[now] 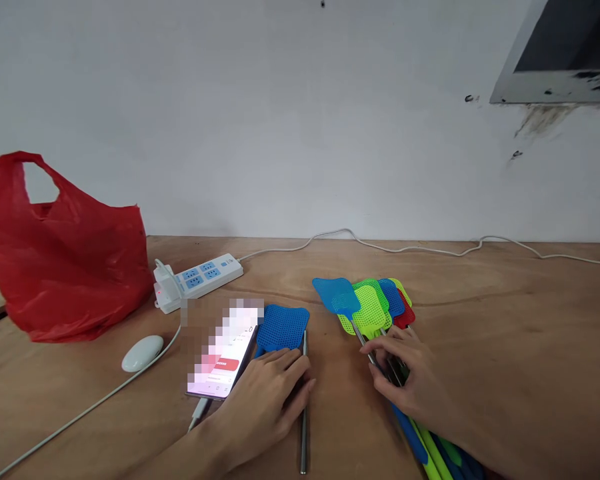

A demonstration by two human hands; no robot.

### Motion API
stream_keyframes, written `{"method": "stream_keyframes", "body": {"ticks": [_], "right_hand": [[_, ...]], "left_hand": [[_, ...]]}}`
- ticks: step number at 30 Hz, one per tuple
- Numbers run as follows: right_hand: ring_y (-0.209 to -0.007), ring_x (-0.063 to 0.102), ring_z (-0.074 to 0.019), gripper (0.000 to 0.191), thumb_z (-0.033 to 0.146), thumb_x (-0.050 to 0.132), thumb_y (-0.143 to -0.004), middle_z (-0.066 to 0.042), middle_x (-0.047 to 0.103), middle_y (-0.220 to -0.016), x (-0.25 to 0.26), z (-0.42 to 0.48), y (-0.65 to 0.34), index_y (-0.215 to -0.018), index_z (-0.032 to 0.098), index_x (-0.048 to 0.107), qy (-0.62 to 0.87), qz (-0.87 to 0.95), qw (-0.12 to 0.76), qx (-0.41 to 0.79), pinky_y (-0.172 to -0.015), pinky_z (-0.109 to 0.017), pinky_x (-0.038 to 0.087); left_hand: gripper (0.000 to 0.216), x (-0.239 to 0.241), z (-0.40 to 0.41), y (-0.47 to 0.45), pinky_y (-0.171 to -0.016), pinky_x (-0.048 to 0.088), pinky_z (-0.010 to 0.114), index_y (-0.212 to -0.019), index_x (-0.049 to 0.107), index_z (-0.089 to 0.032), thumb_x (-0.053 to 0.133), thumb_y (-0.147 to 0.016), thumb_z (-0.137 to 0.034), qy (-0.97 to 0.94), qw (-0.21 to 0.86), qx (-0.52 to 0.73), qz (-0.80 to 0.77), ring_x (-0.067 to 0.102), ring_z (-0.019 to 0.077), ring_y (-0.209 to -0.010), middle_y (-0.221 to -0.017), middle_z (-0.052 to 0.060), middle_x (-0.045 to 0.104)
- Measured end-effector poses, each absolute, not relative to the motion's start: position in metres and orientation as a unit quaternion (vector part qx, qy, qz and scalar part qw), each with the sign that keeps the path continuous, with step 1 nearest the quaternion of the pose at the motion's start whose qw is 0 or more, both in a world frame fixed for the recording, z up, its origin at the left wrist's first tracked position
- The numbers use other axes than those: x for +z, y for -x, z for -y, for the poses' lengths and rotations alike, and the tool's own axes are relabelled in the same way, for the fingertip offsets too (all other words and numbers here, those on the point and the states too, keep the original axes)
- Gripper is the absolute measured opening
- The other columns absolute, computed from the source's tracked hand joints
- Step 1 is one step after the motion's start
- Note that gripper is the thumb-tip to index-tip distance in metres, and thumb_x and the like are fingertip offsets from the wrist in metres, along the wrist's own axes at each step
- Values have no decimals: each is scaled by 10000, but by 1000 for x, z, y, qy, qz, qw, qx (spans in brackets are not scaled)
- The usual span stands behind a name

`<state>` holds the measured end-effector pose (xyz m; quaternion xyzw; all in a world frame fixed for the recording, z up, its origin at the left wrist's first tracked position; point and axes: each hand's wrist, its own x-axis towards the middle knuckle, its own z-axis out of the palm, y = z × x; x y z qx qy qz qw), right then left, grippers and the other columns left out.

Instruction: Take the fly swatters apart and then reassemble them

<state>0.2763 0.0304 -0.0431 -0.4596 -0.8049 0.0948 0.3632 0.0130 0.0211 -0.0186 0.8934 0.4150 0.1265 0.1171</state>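
Observation:
My right hand [405,370] pinches the thin metal shaft of a blue fly swatter [336,295] between thumb and fingers. That swatter's head is tilted above a fanned pile of fly swatters [373,310] in green, yellow, blue and red. Their coloured handles [423,447] run down under my right wrist. Palm down on the table, my left hand [273,397] rests loosely, fingers bent and thumb apart, at the lower edge of another blue fly swatter [283,327]. Just right of it lies a slim metal rod [305,433], partly behind my thumb.
Left of my left hand lies a lit phone [225,363], partly blurred, with a cable plugged in. Behind it are a white power strip [213,275] and a white mouse-shaped object [143,353]. A red plastic bag [75,260] stands far left. A white cord [400,251] runs along the wall.

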Motion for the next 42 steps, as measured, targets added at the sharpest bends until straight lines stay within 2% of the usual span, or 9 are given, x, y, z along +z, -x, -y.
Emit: {"method": "stream_keyframes", "body": {"ticks": [7, 13, 17, 21, 25, 28, 30, 37, 42], "right_hand": [[-613, 531, -154, 94, 305, 636, -864, 17, 550, -681, -41, -33, -277, -920, 239, 673, 485, 650, 512, 283, -553, -270, 423], [-515, 482, -93, 533, 448, 763, -792, 60, 582, -713, -33, -40, -276, -1252, 287, 547, 460, 447, 629, 439, -435, -199, 358], [-397, 394, -49, 668, 436, 836, -702, 70, 610, -697, -28, -41, -275, -1278, 272, 541, 455, 410, 606, 507, -349, -170, 276], [-399, 438, -56, 609, 398, 860, -669, 33, 671, -728, -28, -39, -274, -1183, 228, 582, 424, 418, 581, 555, -360, -175, 349], [-371, 466, -76, 379, 520, 737, -788, -4, 693, -685, -29, -38, -274, -977, 211, 624, 410, 397, 578, 584, -344, -183, 359], [-332, 441, -68, 431, 629, 599, -861, -23, 690, -640, -29, -39, -275, -840, 199, 623, 401, 380, 579, 599, -325, -180, 333], [-342, 437, -57, 453, 635, 617, -852, -24, 686, -649, -27, -39, -275, -796, 185, 636, 404, 380, 585, 592, -327, -171, 329], [-388, 440, -59, 458, 503, 826, -712, 24, 665, -665, -19, -37, -269, -1024, 221, 645, 422, 356, 627, 550, -355, -164, 342], [-410, 443, -60, 371, 476, 819, -727, 0, 680, -701, -21, -38, -271, -908, 203, 646, 418, 345, 612, 576, -362, -169, 344]], "left_hand": [[187, -19, -21, -13, -699, 448, 334, -916, 562, -200, 410, -1022, -231, -895, 118, 127, -412, 608, 231, -814, -918, 54, 633], [193, -20, -20, -11, -700, 449, 338, -908, 562, -200, 410, -1023, -234, -894, 123, 126, -413, 607, 233, -813, -908, 52, 628], [198, -20, -20, -11, -705, 452, 342, -910, 564, -199, 407, -1025, -237, -894, 127, 125, -412, 609, 238, -825, -910, 53, 628], [178, -18, -21, -12, -703, 454, 340, -915, 564, -196, 420, -1016, -220, -894, 127, 127, -412, 614, 240, -832, -926, 57, 633], [179, -18, -21, -12, -695, 452, 340, -908, 563, -195, 421, -1016, -218, -893, 124, 124, -413, 613, 240, -823, -922, 58, 634], [183, -18, -21, -11, -697, 451, 345, -903, 560, -195, 421, -1018, -226, -894, 121, 119, -414, 610, 240, -814, -912, 57, 630], [182, -18, -21, -11, -699, 452, 346, -909, 561, -195, 419, -1018, -227, -896, 122, 119, -411, 611, 240, -817, -913, 58, 628], [152, -18, -20, -11, -680, 439, 330, -910, 547, -204, 431, -1006, -218, -900, 129, 136, -392, 605, 230, -823, -909, 46, 623], [113, -15, -19, -11, -702, 446, 317, -922, 539, -212, 452, -994, -217, -910, 140, 145, -363, 595, 214, -846, -927, 37, 630]]}}
